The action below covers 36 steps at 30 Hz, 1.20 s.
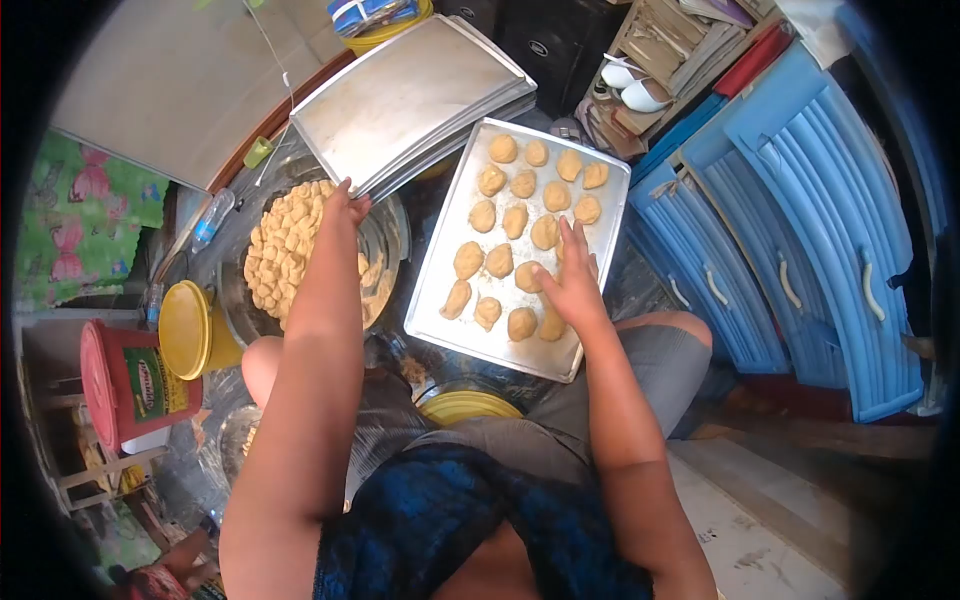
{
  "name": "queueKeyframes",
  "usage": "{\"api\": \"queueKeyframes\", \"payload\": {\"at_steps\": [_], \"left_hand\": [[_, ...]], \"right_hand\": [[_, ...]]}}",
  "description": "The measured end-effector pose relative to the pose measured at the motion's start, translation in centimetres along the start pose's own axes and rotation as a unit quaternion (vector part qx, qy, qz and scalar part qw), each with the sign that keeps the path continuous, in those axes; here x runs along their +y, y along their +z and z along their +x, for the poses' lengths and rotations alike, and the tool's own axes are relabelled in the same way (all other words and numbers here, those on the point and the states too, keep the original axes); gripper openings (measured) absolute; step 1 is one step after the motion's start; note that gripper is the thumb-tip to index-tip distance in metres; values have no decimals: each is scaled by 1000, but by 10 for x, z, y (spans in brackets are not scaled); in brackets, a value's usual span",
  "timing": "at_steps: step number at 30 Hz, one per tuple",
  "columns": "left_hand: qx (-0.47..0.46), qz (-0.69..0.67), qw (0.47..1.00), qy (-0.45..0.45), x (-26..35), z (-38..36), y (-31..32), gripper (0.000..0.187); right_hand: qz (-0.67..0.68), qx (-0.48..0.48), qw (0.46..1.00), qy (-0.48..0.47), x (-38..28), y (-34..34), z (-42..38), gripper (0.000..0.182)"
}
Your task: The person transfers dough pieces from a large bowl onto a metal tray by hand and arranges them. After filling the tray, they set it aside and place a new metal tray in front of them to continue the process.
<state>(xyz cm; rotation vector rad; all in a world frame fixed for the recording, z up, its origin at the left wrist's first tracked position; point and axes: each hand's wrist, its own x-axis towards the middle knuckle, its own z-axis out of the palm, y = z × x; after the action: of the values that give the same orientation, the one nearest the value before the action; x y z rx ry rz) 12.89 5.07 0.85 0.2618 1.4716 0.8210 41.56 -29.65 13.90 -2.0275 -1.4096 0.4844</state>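
Note:
My left hand [347, 203] is at the near corner of a stack of metal baking trays [415, 90], its fingers closed on the edge. Below that arm is a wide metal bowl [395, 240] heaped with lumps of pale dough [285, 245]. A single baking tray [440, 310] lies in front of me, with rows of rounded dough pieces [515, 221] on it. Over the right side of this tray, my right hand [575, 275] is open with fingers spread, the thumb right at one dough piece. That hand and wrist partly cover several pieces.
Blue plastic drawers [800, 220] stand at the right, beside a shelf with white shoes [640, 92]. On the left are a yellow bucket [187, 330], a red lidded bucket [105, 385] and a plastic bottle [212, 220]. A yellow lid [470, 405] lies between my legs.

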Motion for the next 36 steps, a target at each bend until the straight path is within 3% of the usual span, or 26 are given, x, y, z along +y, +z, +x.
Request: {"api": "queueKeyframes", "payload": {"at_steps": [4, 12, 17, 19, 20, 23, 25, 28, 31, 32, 33, 34, 35, 36], "left_hand": [[54, 21, 995, 79, -5, -25, 5, 34], [74, 50, 982, 168, -5, -49, 7, 32], [29, -19, 986, 161, 23, -20, -14, 32], [35, -39, 992, 111, 41, -16, -23, 32], [-32, -39, 993, 105, 49, 31, -44, 33], [-33, 76, 986, 147, 64, -54, -29, 32], [-61, 27, 988, 142, 59, -107, -16, 29], [-299, -114, 929, 185, 43, -146, -13, 26], [-274, -110, 932, 212, 0, -204, 2, 26], [-278, -115, 930, 212, -18, -227, 5, 25], [-283, -119, 928, 212, -38, -249, 4, 24], [-289, -120, 928, 203, -57, -264, 1, 26], [-295, -120, 928, 194, -76, -276, -5, 29], [-299, -122, 932, 167, -97, -284, -12, 32]], "right_hand": [[-10, -8, 1000, -1, -7, -4, 3, 80], [28, 5, 999, -41, -17, -10, 0, 78], [10, -32, 998, -52, -29, -16, -5, 77], [8, -33, 998, -60, -32, -18, -2, 78], [10, -35, 997, -63, -32, -17, -1, 77], [14, -38, 997, -67, -35, -15, 2, 76], [14, -39, 997, -68, -34, -13, 4, 76], [26, -44, 996, -76, -32, -5, 7, 76], [116, -37, 991, -51, -33, 6, 11, 70], [297, -73, 951, 44, -35, 8, 14, 70], [464, -105, 869, 138, -37, 10, 17, 70], [558, -122, 808, 147, -29, 20, 21, 72], [557, -123, 809, 146, -31, 22, 23, 72], [622, -101, 760, 157, -33, 24, 23, 70]]}}
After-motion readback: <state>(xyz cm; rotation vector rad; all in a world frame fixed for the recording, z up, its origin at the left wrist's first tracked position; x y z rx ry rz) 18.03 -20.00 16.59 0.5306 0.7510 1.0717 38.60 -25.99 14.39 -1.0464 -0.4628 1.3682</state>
